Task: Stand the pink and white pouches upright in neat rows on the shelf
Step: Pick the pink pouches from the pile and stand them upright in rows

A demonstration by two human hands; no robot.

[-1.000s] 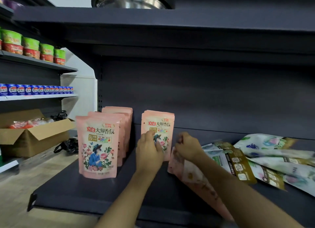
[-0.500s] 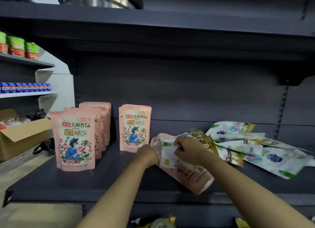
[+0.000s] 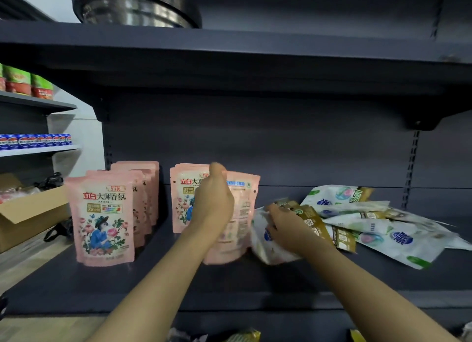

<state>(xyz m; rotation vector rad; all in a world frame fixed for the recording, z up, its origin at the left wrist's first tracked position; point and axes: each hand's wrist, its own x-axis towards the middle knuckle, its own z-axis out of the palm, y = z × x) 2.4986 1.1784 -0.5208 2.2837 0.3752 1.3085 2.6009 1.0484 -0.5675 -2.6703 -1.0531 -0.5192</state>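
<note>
Pink pouches [image 3: 102, 214] stood upright in a row at the left of the dark shelf [image 3: 76, 285], with a second short row [image 3: 184, 196] just beside them. Your left hand [image 3: 213, 201] gripped another pink pouch [image 3: 240, 219] upright, back panel toward you, fingers curled round its upper edge. Your right hand [image 3: 283, 224] rested on a white pouch [image 3: 265, 247] at the edge of the flat-lying white pile [image 3: 378, 221], fingers bent over it.
</note>
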